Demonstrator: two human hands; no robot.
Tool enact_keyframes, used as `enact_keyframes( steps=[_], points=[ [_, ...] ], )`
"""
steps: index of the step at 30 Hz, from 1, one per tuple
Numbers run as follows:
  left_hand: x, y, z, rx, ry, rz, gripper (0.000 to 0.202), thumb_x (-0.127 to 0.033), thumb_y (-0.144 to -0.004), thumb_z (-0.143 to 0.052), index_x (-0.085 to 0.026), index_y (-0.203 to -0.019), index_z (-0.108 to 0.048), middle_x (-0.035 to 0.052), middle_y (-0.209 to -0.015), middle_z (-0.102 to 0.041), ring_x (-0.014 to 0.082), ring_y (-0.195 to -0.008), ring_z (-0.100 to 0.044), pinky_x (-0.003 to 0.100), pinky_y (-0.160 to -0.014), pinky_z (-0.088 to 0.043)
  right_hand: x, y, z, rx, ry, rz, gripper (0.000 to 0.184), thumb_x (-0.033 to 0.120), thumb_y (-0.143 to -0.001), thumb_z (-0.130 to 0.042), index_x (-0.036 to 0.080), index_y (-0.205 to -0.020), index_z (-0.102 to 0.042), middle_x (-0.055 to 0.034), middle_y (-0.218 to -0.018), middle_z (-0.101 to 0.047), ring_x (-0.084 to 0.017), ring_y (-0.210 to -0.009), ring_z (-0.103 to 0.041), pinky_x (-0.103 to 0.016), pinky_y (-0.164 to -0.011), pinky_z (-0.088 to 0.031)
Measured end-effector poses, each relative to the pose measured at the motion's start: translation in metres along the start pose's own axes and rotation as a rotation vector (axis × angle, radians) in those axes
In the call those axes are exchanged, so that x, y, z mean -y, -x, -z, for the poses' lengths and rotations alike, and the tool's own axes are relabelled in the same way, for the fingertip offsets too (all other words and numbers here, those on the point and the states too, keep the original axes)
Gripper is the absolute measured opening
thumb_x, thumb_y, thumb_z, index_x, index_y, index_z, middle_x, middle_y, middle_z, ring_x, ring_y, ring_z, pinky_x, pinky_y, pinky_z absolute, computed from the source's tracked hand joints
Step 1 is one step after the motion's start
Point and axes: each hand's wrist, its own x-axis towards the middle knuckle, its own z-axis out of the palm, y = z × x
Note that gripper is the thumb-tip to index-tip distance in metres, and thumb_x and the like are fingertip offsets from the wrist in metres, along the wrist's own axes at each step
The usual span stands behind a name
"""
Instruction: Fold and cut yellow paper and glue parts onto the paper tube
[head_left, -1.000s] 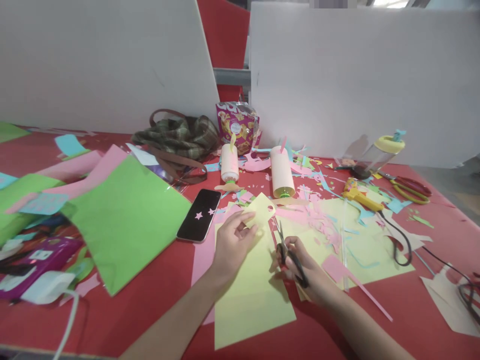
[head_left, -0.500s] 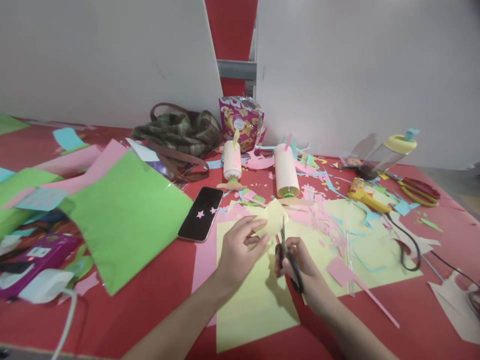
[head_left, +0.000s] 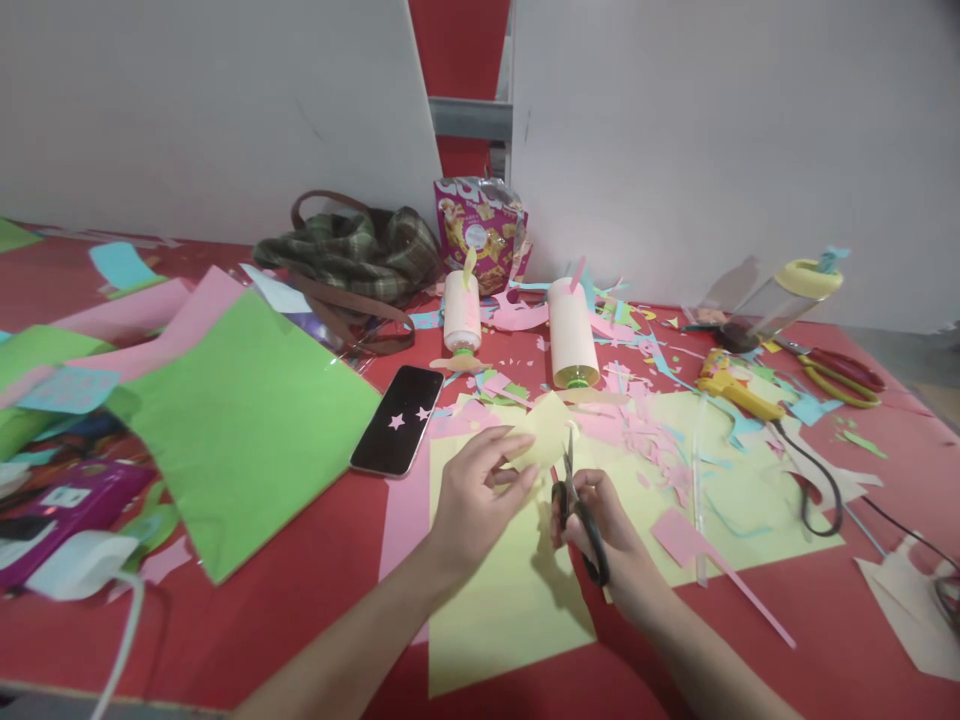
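Observation:
My left hand pinches a small piece of pale yellow paper between thumb and fingers. In my right hand are black-handled scissors, their blades pointing up and away along the right edge of that piece. A narrow curl of paper shows by the blade tips. Beneath both hands lies a larger pale yellow sheet, with pink paper under its left side. To the left rests a black phone bearing two small pink paper stars.
Two white-wrapped bottles stand behind the hands, before a snack bag. Pink scraps surround a yellow glue gun at right, near red-handled pliers. A green sheet and a plaid bag lie left.
The whole view has shifted slightly, so most things sit a little higher and further left. My hands, the paper and the scissors keep nearly the same pose.

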Motion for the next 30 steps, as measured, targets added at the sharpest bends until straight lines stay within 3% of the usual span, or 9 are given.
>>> enact_keyframes(
  steps=[30],
  points=[
    [0.0037, -0.0024, 0.0021, 0.026, -0.022, -0.002, 0.02, -0.016, -0.069, -0.057, -0.017, -0.089, -0.061, 0.005, -0.092, -0.057, 0.0121, -0.074, -0.058, 0.021, -0.063, -0.052, 0.0003, -0.0004, -0.0004, -0.039, 0.012, -0.017, 0.025, 0.038, -0.074, -0.053, 0.025, -0.08, -0.032, 0.0059, -0.064, -0.041, -0.008, -0.053, -0.043, -0.022, -0.049, -0.036]
  ],
)
